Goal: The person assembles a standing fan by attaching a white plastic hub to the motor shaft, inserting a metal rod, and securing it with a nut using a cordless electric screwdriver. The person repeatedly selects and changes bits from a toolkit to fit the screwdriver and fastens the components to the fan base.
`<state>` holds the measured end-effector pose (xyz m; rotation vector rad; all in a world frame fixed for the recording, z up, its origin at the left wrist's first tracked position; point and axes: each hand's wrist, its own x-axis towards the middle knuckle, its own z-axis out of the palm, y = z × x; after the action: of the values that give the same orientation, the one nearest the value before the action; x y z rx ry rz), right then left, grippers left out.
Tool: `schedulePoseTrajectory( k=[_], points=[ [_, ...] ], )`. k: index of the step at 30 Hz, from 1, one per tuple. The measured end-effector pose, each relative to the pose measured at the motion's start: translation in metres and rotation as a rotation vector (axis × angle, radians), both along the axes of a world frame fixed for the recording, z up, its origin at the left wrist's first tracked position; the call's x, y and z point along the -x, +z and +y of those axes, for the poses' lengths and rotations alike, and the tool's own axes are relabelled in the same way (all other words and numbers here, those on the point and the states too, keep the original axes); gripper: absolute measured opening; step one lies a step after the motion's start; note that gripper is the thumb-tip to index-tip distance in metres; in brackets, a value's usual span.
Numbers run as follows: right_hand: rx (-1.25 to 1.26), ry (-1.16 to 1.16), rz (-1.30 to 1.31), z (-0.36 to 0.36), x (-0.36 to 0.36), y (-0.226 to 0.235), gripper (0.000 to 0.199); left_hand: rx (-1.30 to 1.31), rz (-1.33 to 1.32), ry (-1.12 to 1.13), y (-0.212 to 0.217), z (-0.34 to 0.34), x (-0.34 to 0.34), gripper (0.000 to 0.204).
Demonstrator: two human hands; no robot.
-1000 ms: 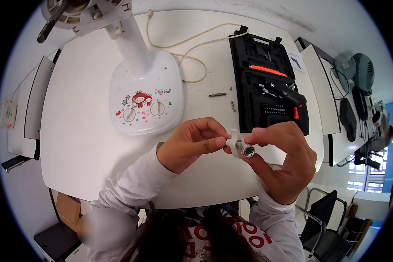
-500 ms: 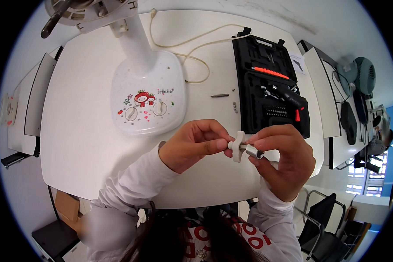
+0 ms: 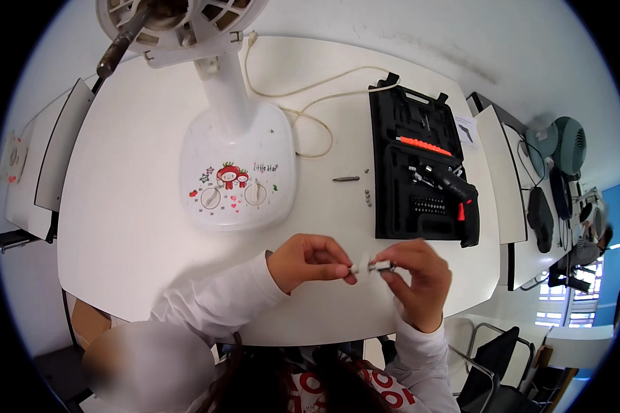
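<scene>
My left hand [image 3: 311,263] pinches the stem end of a small white plastic part [image 3: 362,264] above the table's near edge. Thumb and forefinger of my right hand [image 3: 420,279] close on a short silver metal cylinder [image 3: 381,266] at the other end of that part. Both pieces look joined or nearly touching, and blur hides the exact join. Beyond my left hand stands a white fan base [image 3: 238,217] with two dials and a cartoon print. Its uncovered fan head [image 3: 186,31] has a metal shaft [image 3: 120,51] sticking out.
An opened black tool case [image 3: 386,220] lies at the right, with a black-and-red cordless screwdriver [image 3: 455,184] and an orange flexible extension [image 3: 424,146]. A screwdriver bit [image 3: 346,179] and several small screws [image 3: 368,199] lie beside it. A cream cord [image 3: 310,80] loops across the table's far side.
Both hands have moved nearer to me, with the right also shifting left, still holding the parts. My view has tilted, so the fan and tool case sit lower in the picture.
</scene>
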<state>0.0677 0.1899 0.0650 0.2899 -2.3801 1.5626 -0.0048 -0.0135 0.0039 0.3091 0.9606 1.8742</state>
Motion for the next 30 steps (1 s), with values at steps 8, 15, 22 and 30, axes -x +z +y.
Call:
schedulePoseTrajectory(
  k=[8,15,22,30],
  points=[
    [-0.396,-0.446,-0.035,0.058,0.043,-0.008,0.016,0.198,0.174,0.188,-0.024,-0.036,-0.006,0.012],
    [-0.736,-0.441,-0.011,0.075,0.105,-0.043,0.013,0.224,0.208,0.168,-0.018,-0.034,-0.006,0.013],
    [-0.727,-0.395,-0.085,0.079,0.109,-0.044,0.015,0.263,0.244,0.178,-0.018,-0.033,-0.008,0.013],
    [-0.935,-0.49,0.001,0.097,0.11,-0.034,0.019,0.262,0.198,0.172,-0.02,-0.031,-0.009,0.014]
  ],
)
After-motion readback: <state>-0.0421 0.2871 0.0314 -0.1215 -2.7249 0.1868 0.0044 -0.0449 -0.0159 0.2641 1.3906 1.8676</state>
